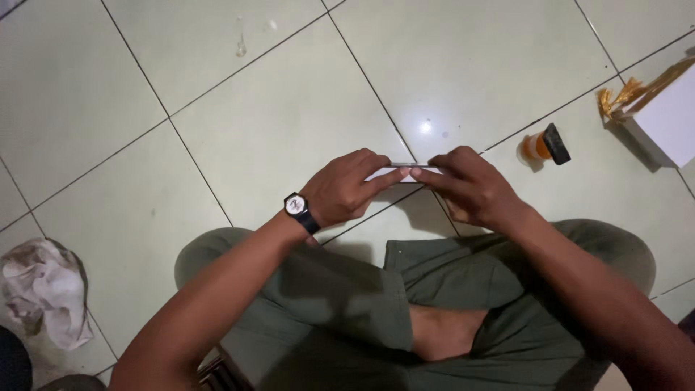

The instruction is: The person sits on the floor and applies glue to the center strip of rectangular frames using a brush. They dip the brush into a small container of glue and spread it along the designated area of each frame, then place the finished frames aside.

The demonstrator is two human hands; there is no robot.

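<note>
**Pressing a crease into a white sheet, both hands on it**

Seated cross-legged on a pale tiled floor (275, 108), in olive trousers, with a bare foot showing between the knees. Just ahead of the knees, a small flat white sheet (394, 172), paper or thin card by the look of it, kept low over the tiles and seen nearly edge-on; whether resting on the floor or lifted slightly above it, impossible to say. Left hand (340, 190), a dark wristwatch (297, 207) on that wrist, closed over the sheet's left end, fingers laid along the top edge. Right hand (474, 187) gripping the right end likewise, fingertips meeting those of the left near the middle.

Judged from the grip: mid-fold, running or sharpening a crease along the long edge. Next move probably calling for even pressure from the centre outward, with both ends kept aligned so the edge stays straight.

Off to the right, well apart: a small orange bottle with a black cap (544, 146) lying on its side, and a white box with gold ribbon (662, 108) at the frame's edge. Far left, a crumpled white cloth (45, 289).
</note>
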